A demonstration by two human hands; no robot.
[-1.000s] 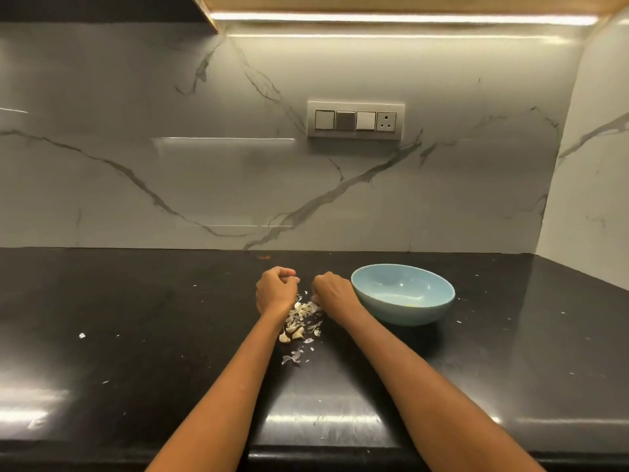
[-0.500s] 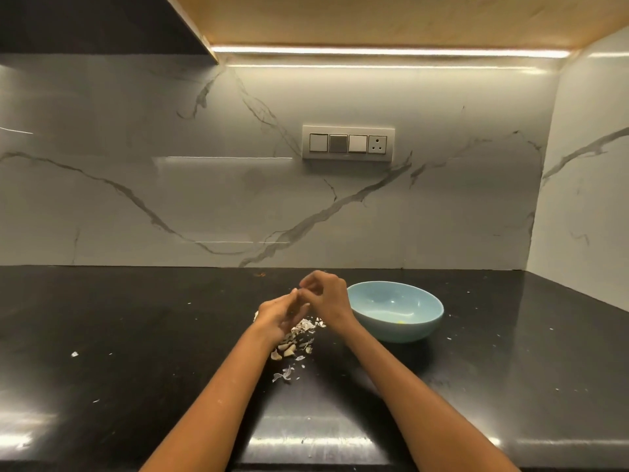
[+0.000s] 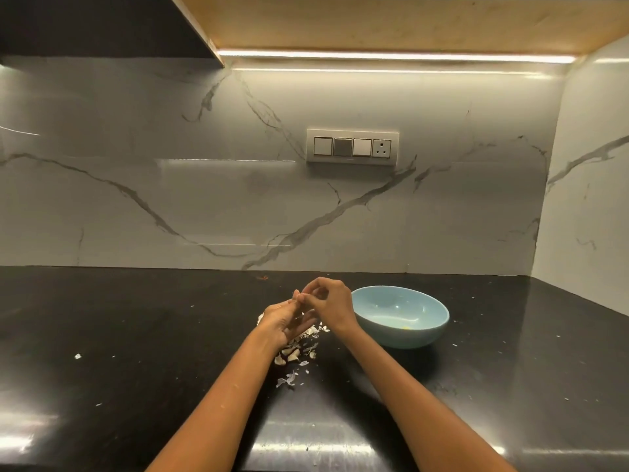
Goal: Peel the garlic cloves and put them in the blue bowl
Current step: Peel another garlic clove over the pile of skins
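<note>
Pinching at something small: right hand (image 3: 329, 305) is raised above the black surface (image 3: 136, 335), fingers curled, thumb and forefinger tips meeting the left hand's fingertips. Left hand (image 3: 284, 321) sits palm-up just below it, fingers (image 3: 299, 321) loosely extended toward the right hand. A pale sliver shows where the fingertips meet (image 3: 299, 297), probably a garlic clove or its skin; too small to tell which.

Garlic cloves (image 3: 289, 354) lie in a small cluster on the surface right under the left wrist: off-white, curved, some with papery skin. Loose peel scraps (image 3: 287, 381) are scattered just nearer the camera, thin, white and translucent, with more flecks between the hands and the bowl.

Blue bowl (image 3: 408, 330) stands upright on the surface just right of the right hand, close but not touching. Pale blue, glossy, shallow, round. Inside is mostly bare; one tiny yellowish speck near the bottom (image 3: 405, 328).

Small white flecks dot the surface farther left (image 3: 78, 356) and right of the bowl.
</note>
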